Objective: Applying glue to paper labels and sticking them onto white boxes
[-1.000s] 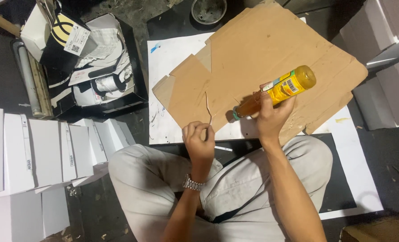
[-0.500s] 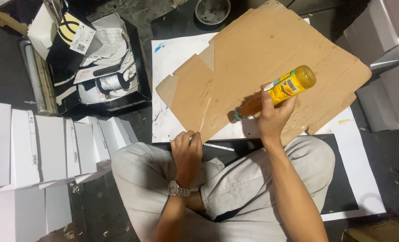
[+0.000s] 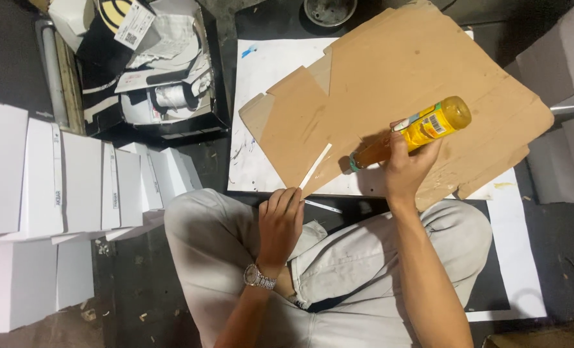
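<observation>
Head view: person is sitting cross-legged on a dark floor, looking down over both knees. Right hand (image 3: 408,169) is gripping a yellow bottle (image 3: 416,131), fingers wrapped round its body; bottle is lying tilted, nozzle end pointing down-left and touching or hovering just over a flattened brown cardboard sheet (image 3: 390,77); contact cannot be told. Left hand (image 3: 280,222) is resting over the left knee, fingers loosely curled, fingertips pinching the lower end of a thin white strip (image 3: 315,166) that is running up-right onto the cardboard's lower edge. Wristwatch (image 3: 260,277) is sitting on the left wrist. Cardboard is lying on white paper sheets (image 3: 267,84). Stacks of white boxes (image 3: 48,187) are standing to the left; a black box of scraps (image 3: 151,77) is sitting above them.
</observation>
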